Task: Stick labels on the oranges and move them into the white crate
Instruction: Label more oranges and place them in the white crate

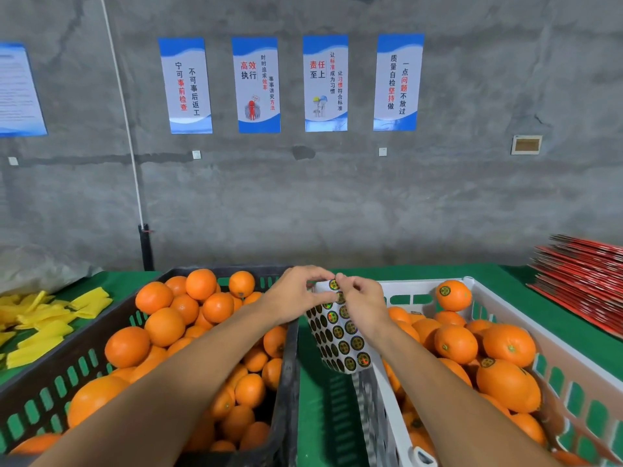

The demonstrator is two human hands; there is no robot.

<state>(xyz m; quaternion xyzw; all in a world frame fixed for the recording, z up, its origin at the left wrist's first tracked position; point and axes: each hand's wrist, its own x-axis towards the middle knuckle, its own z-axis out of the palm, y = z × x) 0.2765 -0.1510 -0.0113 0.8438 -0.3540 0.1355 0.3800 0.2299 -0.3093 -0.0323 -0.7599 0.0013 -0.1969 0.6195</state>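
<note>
Between crates, left hand (pixel 296 299) gripping label sheet (pixel 338 332), right hand (pixel 362 303) pinching one label (pixel 333 284), print unreadable

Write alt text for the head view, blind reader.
Both hands, left hand and right hand, pinch the top of a label sheet held between a black crate of unlabelled oranges and a white crate of labelled oranges, on a green table.

Two crates are set side by side on a table (pixel 323 399); the left crate (pixel 50 392) is filled with oranges (pixel 161 326); the right crate (pixel 573 375) is filled with labelled oranges (pixel 453 295); a label sheet (pixel 340 335) is held between them, above the gap, by the left hand (pixel 296 294) and the right hand (pixel 362 301); four posters (pixel 256 84) are hung on the wall behind.
</note>
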